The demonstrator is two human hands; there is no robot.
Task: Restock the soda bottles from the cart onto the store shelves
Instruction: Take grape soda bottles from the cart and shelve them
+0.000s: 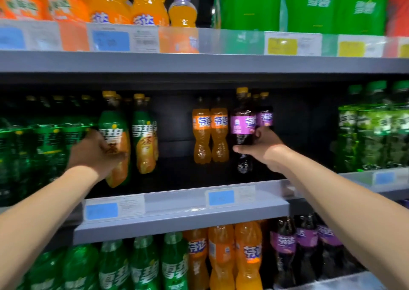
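Two hands reach onto the middle shelf [177, 222] at mid-frame. The left hand [95, 154] has its fingers wrapped round a green-and-orange soda bottle [116, 134] with a yellow cap, left of centre. One matching bottle [143, 134] stands just beside it on the right. The right hand [265, 149] has its fingers and thumb grasping a purple-labelled dark soda bottle [242, 123], right of centre. A second purple-labelled bottle [265, 117] stands just behind that one. Between the two held bottles, further back, two orange soda bottles [201, 134] stand touching each other. Whether either held bottle rests on the shelf cannot be told. Two blue price tags [221, 197] sit on the shelf's front rim. At the bottom of the frame, three orange bottles [221, 256] stand left of three purple-labelled ones [285, 245]. One small blue-capped orange bottle [182, 8] stands at top centre.
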